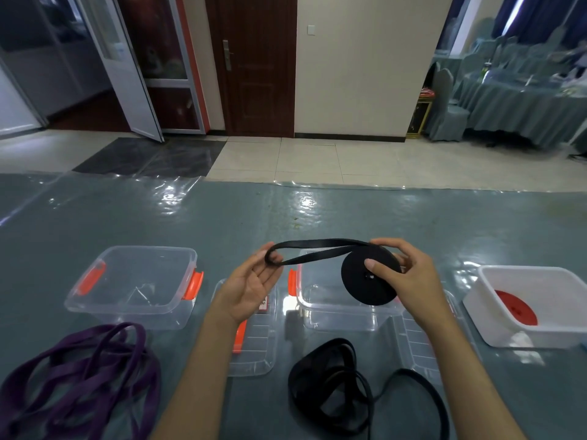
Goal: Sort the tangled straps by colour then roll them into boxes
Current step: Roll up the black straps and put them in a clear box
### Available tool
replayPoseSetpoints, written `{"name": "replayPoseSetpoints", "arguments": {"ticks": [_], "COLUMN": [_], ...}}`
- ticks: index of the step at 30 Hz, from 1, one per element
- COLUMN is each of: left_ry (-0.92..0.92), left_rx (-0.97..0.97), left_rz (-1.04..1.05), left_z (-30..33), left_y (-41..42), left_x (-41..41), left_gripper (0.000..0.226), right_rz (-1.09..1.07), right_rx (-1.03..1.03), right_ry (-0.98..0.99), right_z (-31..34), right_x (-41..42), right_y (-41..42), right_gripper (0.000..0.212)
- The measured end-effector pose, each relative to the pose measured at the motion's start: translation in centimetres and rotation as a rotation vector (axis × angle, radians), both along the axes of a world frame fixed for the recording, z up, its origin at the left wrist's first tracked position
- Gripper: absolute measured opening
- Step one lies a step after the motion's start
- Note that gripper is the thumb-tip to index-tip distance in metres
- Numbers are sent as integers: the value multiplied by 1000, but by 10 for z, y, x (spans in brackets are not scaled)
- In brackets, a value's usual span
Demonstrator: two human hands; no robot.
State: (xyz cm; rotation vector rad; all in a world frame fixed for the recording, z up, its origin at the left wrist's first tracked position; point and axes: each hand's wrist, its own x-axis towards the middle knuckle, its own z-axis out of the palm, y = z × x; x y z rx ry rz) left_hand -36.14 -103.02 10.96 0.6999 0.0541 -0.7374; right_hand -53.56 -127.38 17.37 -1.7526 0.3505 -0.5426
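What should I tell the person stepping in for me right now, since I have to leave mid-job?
Right hand grips the black roll above the middle clear box. Left hand holds the strap's loose loop in its fingers.
Done: red roll sits in the white box.
Left: the rest of the black strap lies loose on the table; finish rolling and box it. The purple strap pile is unrolled, in front of the empty left clear box.
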Motion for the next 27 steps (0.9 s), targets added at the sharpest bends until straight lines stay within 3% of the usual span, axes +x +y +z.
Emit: {"name": "replayPoseSetpoints", "arguments": {"ticks": [3, 6, 9, 12, 14, 20, 24, 27], "left_ry": [-99, -265, -427, -429, -315, 44, 116, 50], "left_rx": [51, 275, 506, 657, 620, 493, 303, 331], "left_rz": [28, 105, 353, 678, 747, 658, 660, 706], "left_z": [3, 7, 7, 2, -1, -20, -25, -24], "left_y": [2, -3, -16, -30, -33, -31, -26, -23], "left_x": [-2, -6, -16, -25, -27, -29, -26, -22], "left_gripper": [34, 32, 33, 25, 20, 15, 20, 18], "right_rz": [-9, -6, 21, 91, 119, 131, 123, 115], "right_rx": [-24, -49, -152, -301, -344, -392, -411, -405], "right_ry": [-15, -42, -38, -16, -12, -5, -7, 4], "right_z": [-1, -1, -3, -6, -8, -15, -19, -23], "right_x": [-2, -3, -2, -1, -1, 2, 5, 7], "right_y": [2, 4, 7, 12, 15, 19, 22, 23], "right_gripper": [33, 33, 33, 34, 34, 32, 33, 34]}}
